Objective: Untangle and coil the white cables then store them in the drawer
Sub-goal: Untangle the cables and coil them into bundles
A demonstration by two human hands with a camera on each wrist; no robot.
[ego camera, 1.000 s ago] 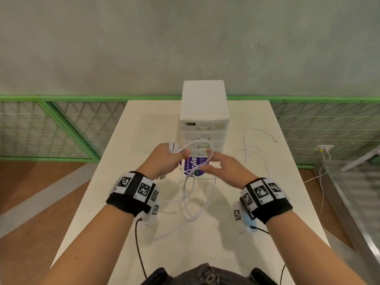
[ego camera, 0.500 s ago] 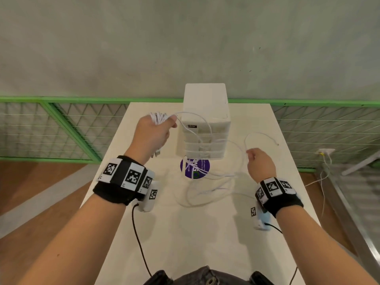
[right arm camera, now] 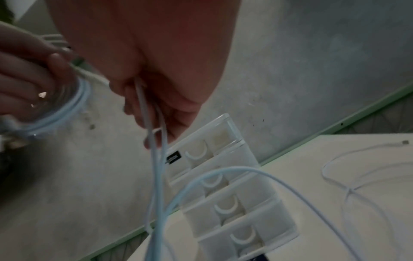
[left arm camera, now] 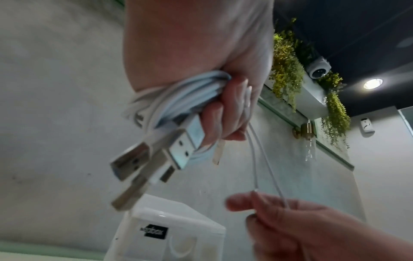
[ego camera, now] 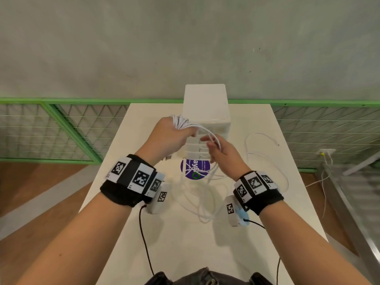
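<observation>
1. While the left hand (ego camera: 168,138) clutches the coiled white cables (ego camera: 182,122) at twelve o'clock of the table (ego camera: 185,243), the right hand (ego camera: 224,155) pinches loose strands.
2. Left wrist: limp, light cord; USB plugs (left arm camera: 178,150) dangle; best gripped at the bundle.
3. Right wrist: drawer unit (right arm camera: 234,194) shut; another cable (right arm camera: 357,176) lies at three o'clock; grey wall behind.

A round purple sticker (ego camera: 195,169) lies flat on the cream table (ego camera: 185,243), out toward the middle, its white lettering partly crossed. Behind the table's far edge runs a green-framed wire mesh fence (ego camera: 61,128), with a grey concrete wall (ego camera: 185,38) above it. On the right, past the table's edge, a wall socket (ego camera: 326,151) holds a plug. Up high, hanging greenery (left arm camera: 288,70), a dome camera (left arm camera: 318,69) and a lit ceiling lamp (left arm camera: 372,83).
</observation>
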